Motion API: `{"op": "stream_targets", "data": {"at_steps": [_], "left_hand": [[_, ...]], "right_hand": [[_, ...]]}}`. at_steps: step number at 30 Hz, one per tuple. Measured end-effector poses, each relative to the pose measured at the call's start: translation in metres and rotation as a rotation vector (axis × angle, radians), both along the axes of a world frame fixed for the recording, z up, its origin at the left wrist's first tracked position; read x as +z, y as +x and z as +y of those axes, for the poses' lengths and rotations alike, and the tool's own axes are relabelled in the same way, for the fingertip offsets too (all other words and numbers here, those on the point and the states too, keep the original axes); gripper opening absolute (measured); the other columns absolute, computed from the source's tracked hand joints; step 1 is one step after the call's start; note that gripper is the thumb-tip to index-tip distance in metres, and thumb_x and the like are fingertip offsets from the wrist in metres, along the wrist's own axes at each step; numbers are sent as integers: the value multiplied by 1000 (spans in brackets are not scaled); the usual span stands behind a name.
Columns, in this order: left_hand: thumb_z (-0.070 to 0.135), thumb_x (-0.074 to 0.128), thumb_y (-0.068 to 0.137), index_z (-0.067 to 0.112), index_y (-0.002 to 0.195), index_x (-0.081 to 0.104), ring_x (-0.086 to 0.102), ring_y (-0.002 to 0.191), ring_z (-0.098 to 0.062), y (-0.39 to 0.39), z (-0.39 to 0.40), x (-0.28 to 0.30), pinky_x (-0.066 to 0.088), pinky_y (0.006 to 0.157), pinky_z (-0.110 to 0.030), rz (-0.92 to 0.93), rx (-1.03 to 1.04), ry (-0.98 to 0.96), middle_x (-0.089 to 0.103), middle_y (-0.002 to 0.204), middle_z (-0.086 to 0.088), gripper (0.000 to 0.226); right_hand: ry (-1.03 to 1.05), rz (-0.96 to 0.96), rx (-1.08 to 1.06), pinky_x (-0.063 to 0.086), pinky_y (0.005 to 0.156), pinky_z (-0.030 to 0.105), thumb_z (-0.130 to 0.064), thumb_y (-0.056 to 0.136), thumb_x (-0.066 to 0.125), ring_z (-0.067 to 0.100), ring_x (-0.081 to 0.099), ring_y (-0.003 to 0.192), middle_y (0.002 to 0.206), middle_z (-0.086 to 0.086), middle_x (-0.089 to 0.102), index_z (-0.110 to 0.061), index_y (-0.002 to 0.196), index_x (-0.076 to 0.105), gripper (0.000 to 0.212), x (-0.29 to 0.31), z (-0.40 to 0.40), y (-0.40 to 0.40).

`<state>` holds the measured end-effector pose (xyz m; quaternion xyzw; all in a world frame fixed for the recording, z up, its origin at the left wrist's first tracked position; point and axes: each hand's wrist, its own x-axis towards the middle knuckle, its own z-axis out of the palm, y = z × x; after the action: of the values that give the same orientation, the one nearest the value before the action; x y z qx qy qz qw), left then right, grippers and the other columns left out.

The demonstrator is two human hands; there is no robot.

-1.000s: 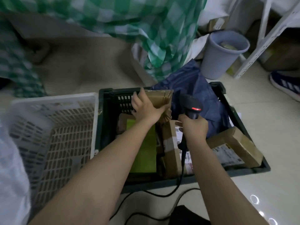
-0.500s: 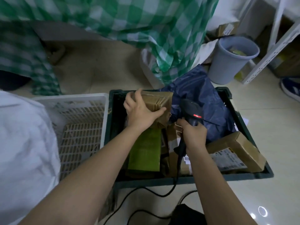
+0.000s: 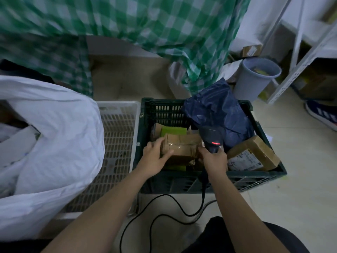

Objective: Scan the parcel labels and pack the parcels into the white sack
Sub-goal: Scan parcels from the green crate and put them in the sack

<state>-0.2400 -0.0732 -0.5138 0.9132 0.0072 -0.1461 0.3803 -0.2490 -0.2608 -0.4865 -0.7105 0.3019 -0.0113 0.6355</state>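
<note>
At the far left the white sack [image 3: 60, 136] bulges on the floor, its mouth gaping toward the left edge with pale parcels dimly visible inside. Just beside it on the right stands a white slatted crate [image 3: 118, 143], partly covered by the sack's fabric. Above both hangs a green-and-white checked cloth [image 3: 127, 24].

Touching the white crate's right side is a dark green crate [image 3: 259, 178] holding the parcels. The left hand [image 3: 155, 157] reaches into it and grips the near left end of a brown kraft parcel [image 3: 182, 146], its fingers curled over the top and the thumb pressed along the front face. This parcel lies flat on top of a green flat packet [image 3: 173, 131], and a strip of clear tape glints across it.

The right hand [image 3: 214, 159] is just beside the parcel's right end, fingers clamped round the handle of a black barcode scanner [image 3: 210, 138], whose red light glows at the head. Its black cable [image 3: 164, 203] loops across the floor below the crate.

Behind the scanner a dark blue plastic mailer [image 3: 217, 110] rises against the crate's back wall. In the crate's right corner a cardboard box [image 3: 255, 150] rests tilted, its white label [image 3: 244, 161] facing up. Farther right stand a grey bin [image 3: 255, 77], a white metal rack [image 3: 299, 57] and, at the edge, a dark shoe [image 3: 322, 114].
</note>
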Motion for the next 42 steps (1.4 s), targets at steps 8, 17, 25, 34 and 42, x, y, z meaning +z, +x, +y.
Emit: {"op": "stream_targets", "data": {"at_steps": [8,17,25,34,42], "left_hand": [[16,56,95,26,145,25,46,118,-14,24,-3,6,44,103,-38,111,186,-399,44,131,6,60],[32,43,101,20,144,33,46,115,-13,22,2,-12,40,100,-33,223,241,-414,48,134,3,45],[43,54,94,21,152,18,22,143,-30,64,-10,-14,21,116,-44,30,233,-174,15,158,-9,71],[28,78,79,12,142,24,51,117,-21,88,-6,-14,45,98,-37,277,86,-202,50,130,-2,84],[48,54,93,13,113,40,52,82,-4,40,22,14,40,64,-21,164,211,-263,54,101,4,42]], "right_hand": [[141,-109,5,48,92,38,-20,87,70,22,60,96,91,-2,63,-29,83,54,19,3,1,12],[280,-36,-91,48,71,38,-17,86,70,24,58,73,78,11,62,-14,94,60,13,-21,8,21],[314,43,-53,52,66,32,-13,87,69,29,63,93,99,15,66,-6,111,62,27,-29,2,23],[463,43,-51,57,75,34,-13,88,68,26,65,98,106,11,68,-14,109,59,23,-24,-1,43],[629,-59,-49,56,81,42,-18,86,71,27,69,98,107,13,72,-10,118,62,34,-6,22,47]]}}
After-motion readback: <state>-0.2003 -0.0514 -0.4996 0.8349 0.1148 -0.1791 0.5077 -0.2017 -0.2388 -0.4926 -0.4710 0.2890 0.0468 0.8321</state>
